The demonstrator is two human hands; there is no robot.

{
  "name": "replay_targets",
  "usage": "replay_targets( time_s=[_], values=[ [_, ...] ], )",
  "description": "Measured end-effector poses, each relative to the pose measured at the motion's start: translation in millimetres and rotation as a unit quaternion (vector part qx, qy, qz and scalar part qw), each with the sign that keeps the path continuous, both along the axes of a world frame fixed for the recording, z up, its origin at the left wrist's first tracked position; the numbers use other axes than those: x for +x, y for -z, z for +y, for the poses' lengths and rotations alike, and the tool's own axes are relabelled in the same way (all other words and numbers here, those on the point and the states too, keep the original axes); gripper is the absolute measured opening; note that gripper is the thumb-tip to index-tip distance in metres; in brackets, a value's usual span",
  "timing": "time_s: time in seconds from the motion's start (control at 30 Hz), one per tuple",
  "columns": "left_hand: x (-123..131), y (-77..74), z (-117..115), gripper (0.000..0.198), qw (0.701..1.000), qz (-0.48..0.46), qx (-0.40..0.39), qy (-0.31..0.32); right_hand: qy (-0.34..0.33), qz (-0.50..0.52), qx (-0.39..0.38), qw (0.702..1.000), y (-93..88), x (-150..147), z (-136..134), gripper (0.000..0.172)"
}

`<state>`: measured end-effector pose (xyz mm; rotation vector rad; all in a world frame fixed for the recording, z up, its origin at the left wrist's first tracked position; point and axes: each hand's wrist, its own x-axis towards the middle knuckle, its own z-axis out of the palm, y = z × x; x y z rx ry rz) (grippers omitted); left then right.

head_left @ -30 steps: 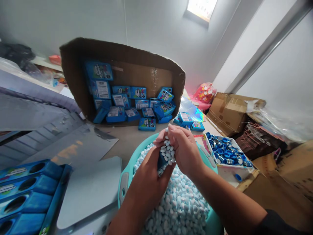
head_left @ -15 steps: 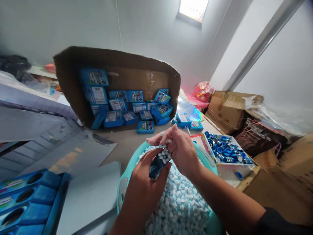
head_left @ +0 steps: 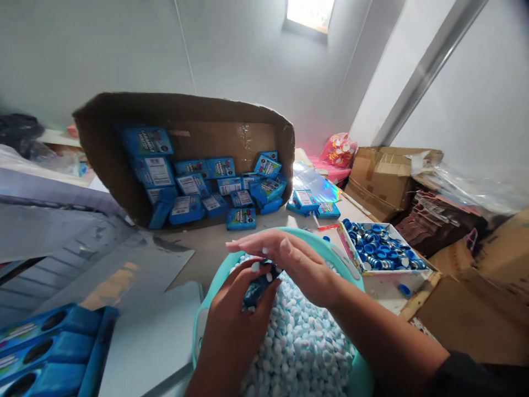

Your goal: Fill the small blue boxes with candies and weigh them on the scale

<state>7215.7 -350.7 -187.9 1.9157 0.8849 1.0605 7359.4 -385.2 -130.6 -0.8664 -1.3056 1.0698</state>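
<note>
My left hand is wrapped around a small dark blue jar, tilted with its mouth toward the upper right. A few white candies sit at the mouth and by the fingertips. Just above the jar, my right hand lies stretched out flat with its fingers extended over the mouth; its palm side is hidden. Both hands are over a turquoise tub heaped with small white and pale blue candies.
Behind the tub, a cardboard box on its side holds several blue packets. More blue packets lie to its right. A shallow box of blue caps stands at right. Blue cartons with round holes are at lower left.
My right hand has gone from cupped with candies beside the jar to flat above it. Fewer candies show at the jar's mouth. The view has shifted slightly.
</note>
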Motion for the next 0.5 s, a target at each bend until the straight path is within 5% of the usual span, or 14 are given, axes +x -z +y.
replay_targets(
  time_s=[0.17,0.27,0.37,0.5],
  values=[
    [-2,2.6,-1,0.027,0.999,0.016,-0.022,-0.033,0.055,-0.004,0.009,0.998,-0.4,10,-4,0.044],
    [-3,4.4,-1,0.019,1.000,-0.001,-0.003,-0.011,0.090,-0.138,-0.001,0.986,-1.0,24,-10,0.032],
    [-4,4.9,-1,0.010,1.000,-0.005,0.024,0.001,0.138,-0.349,-0.029,0.926,2.2,37,-19,0.025],
    [-4,4.5,-1,0.031,0.999,0.024,-0.033,-0.018,0.193,-0.433,-0.029,0.880,9.0,40,-26,0.020]
  ],
)
